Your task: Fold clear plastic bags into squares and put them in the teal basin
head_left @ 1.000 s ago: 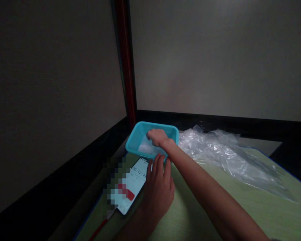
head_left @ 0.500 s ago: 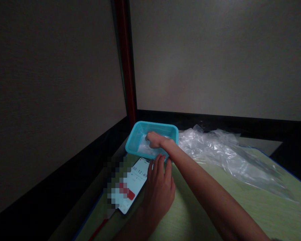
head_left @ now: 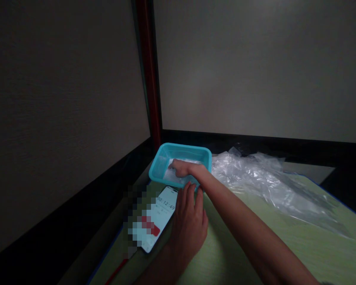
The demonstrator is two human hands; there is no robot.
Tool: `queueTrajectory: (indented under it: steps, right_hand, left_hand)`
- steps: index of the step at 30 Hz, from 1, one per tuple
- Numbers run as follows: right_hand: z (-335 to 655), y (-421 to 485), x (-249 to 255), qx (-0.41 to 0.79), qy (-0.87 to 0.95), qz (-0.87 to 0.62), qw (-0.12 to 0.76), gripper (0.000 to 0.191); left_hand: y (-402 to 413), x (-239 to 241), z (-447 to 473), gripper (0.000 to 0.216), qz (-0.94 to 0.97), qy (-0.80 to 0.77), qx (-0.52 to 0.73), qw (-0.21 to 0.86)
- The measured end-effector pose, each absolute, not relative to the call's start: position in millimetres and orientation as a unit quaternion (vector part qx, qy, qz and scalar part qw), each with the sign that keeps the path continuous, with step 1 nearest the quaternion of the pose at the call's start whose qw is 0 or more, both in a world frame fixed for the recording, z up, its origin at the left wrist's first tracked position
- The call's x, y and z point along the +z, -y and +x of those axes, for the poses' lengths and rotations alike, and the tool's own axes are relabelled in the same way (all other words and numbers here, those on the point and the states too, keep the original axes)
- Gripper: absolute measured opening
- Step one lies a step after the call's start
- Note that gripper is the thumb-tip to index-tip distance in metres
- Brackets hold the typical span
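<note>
Right hand point(head_left: 182, 168) is closing on pale crumpled plastic point(head_left: 169, 174) in a rectangular turquoise plastic basket point(head_left: 163, 158). The left hand point(head_left: 190, 225) is lying open beside a white-screened smartphone point(head_left: 163, 209). A hard tug is likely risking tipping the light basket onto the phone.

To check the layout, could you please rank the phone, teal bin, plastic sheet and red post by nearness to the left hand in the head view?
1. Phone and teal bin: both beside the left hand, too close to call.
2. Plastic sheet, on the right.
3. Red post, far back corner.
</note>
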State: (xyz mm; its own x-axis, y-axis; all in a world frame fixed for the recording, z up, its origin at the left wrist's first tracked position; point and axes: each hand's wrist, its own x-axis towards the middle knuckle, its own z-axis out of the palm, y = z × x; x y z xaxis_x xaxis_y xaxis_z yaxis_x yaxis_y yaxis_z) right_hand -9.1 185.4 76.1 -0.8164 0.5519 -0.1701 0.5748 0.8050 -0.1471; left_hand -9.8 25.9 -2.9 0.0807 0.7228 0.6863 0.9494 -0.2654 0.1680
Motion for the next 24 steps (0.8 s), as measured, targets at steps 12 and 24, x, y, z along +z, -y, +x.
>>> queueTrajectory:
  steps: [12, 24]
  right_hand:
    - [-6.0, -185.9, 73.7, -0.1, -0.955, 0.276, 0.046, 0.032]
    - [-0.7, -183.3, 69.5, -0.11, -0.955, 0.272, 0.042, 0.032]
  left_hand:
    - [-26.1, -2.5, -11.1, 0.047, -0.72, 0.583, -0.338, 0.168]
    - [-28.8, -3.5, -11.0, 0.048, -0.724, 0.575, -0.339, 0.175]
